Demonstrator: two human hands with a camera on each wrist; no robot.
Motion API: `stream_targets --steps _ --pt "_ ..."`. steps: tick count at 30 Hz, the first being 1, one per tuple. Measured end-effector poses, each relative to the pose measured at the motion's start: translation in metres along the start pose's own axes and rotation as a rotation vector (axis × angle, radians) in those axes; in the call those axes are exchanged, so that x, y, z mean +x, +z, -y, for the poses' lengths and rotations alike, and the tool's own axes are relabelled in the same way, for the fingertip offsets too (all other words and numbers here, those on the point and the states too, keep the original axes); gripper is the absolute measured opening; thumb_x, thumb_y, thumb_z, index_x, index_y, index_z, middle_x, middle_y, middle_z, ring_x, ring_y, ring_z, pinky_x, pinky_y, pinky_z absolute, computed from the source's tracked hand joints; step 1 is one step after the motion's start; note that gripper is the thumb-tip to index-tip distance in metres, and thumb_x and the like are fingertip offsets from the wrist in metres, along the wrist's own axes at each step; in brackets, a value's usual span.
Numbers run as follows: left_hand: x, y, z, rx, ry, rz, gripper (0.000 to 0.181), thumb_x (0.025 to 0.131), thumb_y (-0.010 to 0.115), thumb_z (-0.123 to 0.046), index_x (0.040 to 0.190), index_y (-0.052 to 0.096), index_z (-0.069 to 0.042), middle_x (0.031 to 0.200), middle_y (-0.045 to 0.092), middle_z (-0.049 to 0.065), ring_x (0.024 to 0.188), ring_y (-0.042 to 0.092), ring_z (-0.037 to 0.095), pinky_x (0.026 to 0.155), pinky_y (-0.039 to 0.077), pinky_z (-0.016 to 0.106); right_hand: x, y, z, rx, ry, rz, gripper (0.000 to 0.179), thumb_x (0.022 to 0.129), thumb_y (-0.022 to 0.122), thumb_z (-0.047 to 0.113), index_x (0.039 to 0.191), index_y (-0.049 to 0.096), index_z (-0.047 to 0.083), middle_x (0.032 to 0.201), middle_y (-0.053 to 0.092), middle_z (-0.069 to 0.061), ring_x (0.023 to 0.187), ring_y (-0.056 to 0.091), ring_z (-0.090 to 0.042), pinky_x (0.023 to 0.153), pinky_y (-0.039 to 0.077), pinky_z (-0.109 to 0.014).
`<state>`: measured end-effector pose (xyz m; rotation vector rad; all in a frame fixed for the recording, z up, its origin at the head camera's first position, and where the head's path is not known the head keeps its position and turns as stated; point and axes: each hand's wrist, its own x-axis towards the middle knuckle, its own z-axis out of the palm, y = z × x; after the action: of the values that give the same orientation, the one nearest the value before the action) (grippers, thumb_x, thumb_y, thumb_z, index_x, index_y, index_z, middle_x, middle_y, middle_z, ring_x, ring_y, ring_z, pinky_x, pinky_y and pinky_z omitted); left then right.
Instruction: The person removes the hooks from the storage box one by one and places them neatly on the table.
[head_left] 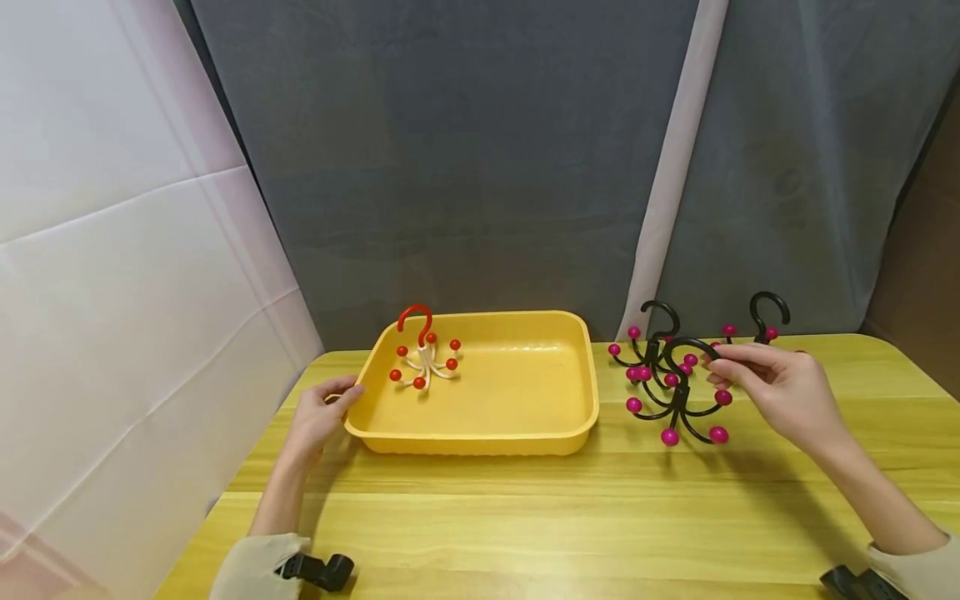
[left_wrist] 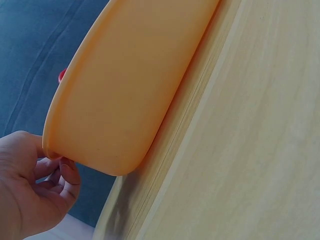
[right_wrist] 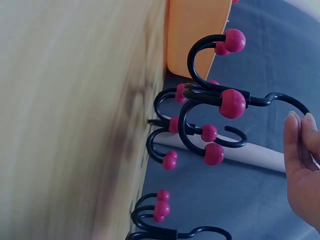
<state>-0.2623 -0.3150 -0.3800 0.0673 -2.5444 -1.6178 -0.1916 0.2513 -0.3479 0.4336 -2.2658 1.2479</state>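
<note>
My right hand (head_left: 783, 390) pinches the hook end of a black multi-arm hook hanger (head_left: 680, 398) with pink ball tips, holding it above the table right of a yellow tray (head_left: 517, 396). In the right wrist view, the fingertips of my right hand (right_wrist: 303, 160) meet the end of that hanger's hook (right_wrist: 257, 101). My left hand (head_left: 317, 421) grips the tray's left rim; in the left wrist view its thumb is on top and fingers curl under the rim (left_wrist: 51, 152). Inside the tray, at the left, stands a white hook hanger (head_left: 425, 358) with red hook and red balls.
Two more black hangers with pink balls stand on the table: one (head_left: 655, 343) behind the held one, partly hidden by it, and another (head_left: 762, 321) farther right behind my right hand. A grey curtain (head_left: 450, 167) hangs behind the wooden table (head_left: 480, 517); a white sheet (head_left: 135, 292) is at left.
</note>
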Motion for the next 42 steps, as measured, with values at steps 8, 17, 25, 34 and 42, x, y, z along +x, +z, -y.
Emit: stream_targets --steps 8,17,25,34,42 --pt "0.000 0.001 -0.002 0.000 -0.019 0.010 0.048 0.102 0.062 -0.020 0.138 0.054 0.011 0.121 0.061 0.020 0.090 0.058 0.009 0.075 0.052 0.016 -0.005 -0.001 -0.008 -0.021 0.025 0.026 0.016 0.092 0.070 -0.004 0.107 0.074 -0.008 0.084 0.076 0.004 0.072 0.070 -0.002 0.067 0.053 -0.013" --pt "0.000 0.001 -0.002 0.018 -0.015 -0.001 0.047 0.102 0.063 -0.021 0.136 0.055 0.010 0.119 0.062 0.018 0.091 0.059 0.010 0.075 0.052 0.017 -0.005 0.004 -0.013 -0.017 0.059 0.054 0.015 0.095 0.067 -0.002 0.107 0.073 -0.009 0.083 0.076 0.003 0.072 0.070 -0.002 0.068 0.054 -0.014" --pt "-0.001 0.001 -0.002 0.004 -0.010 -0.005 0.046 0.102 0.063 -0.020 0.135 0.056 0.011 0.118 0.061 0.019 0.090 0.060 0.011 0.075 0.052 0.017 -0.007 0.006 -0.017 -0.019 0.091 0.080 0.016 0.096 0.067 0.001 0.107 0.073 -0.009 0.083 0.076 0.000 0.073 0.071 -0.005 0.066 0.054 -0.015" --pt "-0.001 0.001 -0.001 -0.011 -0.009 0.001 0.047 0.102 0.063 -0.020 0.136 0.055 0.012 0.120 0.060 0.022 0.091 0.060 0.011 0.075 0.053 0.017 -0.010 0.006 -0.018 -0.022 0.092 0.105 0.016 0.097 0.066 0.002 0.108 0.072 -0.008 0.084 0.076 -0.003 0.074 0.071 -0.007 0.067 0.054 -0.015" --pt "0.000 0.001 0.000 -0.022 -0.013 0.006 0.047 0.102 0.062 -0.020 0.137 0.054 0.012 0.119 0.060 0.020 0.090 0.060 0.010 0.076 0.053 0.018 -0.012 0.006 -0.017 -0.017 0.091 0.126 0.018 0.098 0.065 0.003 0.111 0.070 -0.008 0.086 0.076 -0.005 0.076 0.071 -0.007 0.068 0.054 -0.016"
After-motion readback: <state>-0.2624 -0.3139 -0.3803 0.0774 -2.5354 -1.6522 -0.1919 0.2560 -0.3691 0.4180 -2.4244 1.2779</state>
